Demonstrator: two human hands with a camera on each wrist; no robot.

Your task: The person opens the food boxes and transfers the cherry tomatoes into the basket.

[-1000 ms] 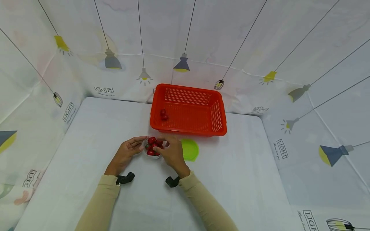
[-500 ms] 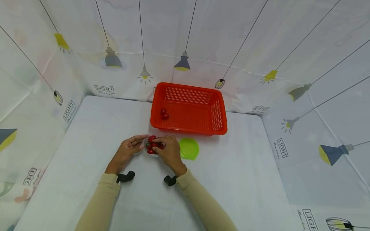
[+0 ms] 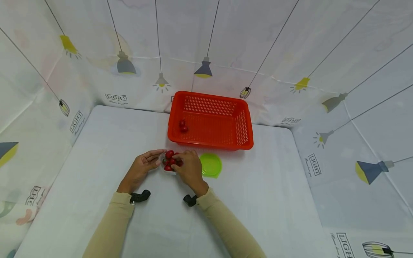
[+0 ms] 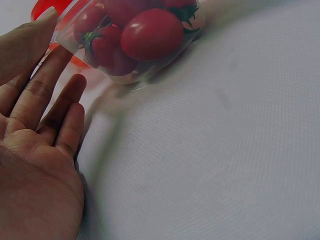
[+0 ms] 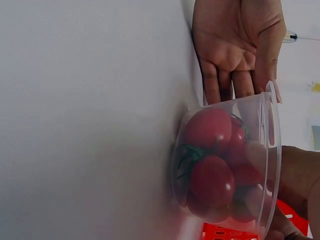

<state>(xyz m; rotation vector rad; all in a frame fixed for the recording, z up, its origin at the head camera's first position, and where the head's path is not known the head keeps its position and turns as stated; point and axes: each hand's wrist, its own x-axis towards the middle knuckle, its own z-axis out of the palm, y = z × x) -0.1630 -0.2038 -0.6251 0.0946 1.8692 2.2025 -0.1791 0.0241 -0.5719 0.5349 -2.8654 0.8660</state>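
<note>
A clear plastic tub point(image 5: 225, 102) of small red tomatoes point(image 5: 212, 180) with green stems stands on the white table in front of the basket. Beside its left wall is my left hand point(image 3: 141, 171), fingers extended; in the left wrist view the thumb and fingertips point(image 4: 62, 52) lie right at the rim and side. From the right, my right hand point(image 3: 190, 170) reaches over the rim, thumb and forefinger pinching a tomato point(image 3: 172, 162) among the others. The right wrist view shows its fingertips behind the tub's clear wall.
Behind the tub sits a red perforated plastic basket point(image 3: 209, 145), with a few tomatoes point(image 3: 184, 129) in its left part. A lime-green lid point(image 3: 211, 165) lies on the table point(image 3: 274, 186) right of my right hand. Lamp-patterned cloth walls point(image 3: 232, 43) surround the table's back and sides.
Over the last second my right hand shifts slightly left, its fingers drawing closer together over the tomatoes. My left hand keeps its place by the tub; basket and lid stay put.
</note>
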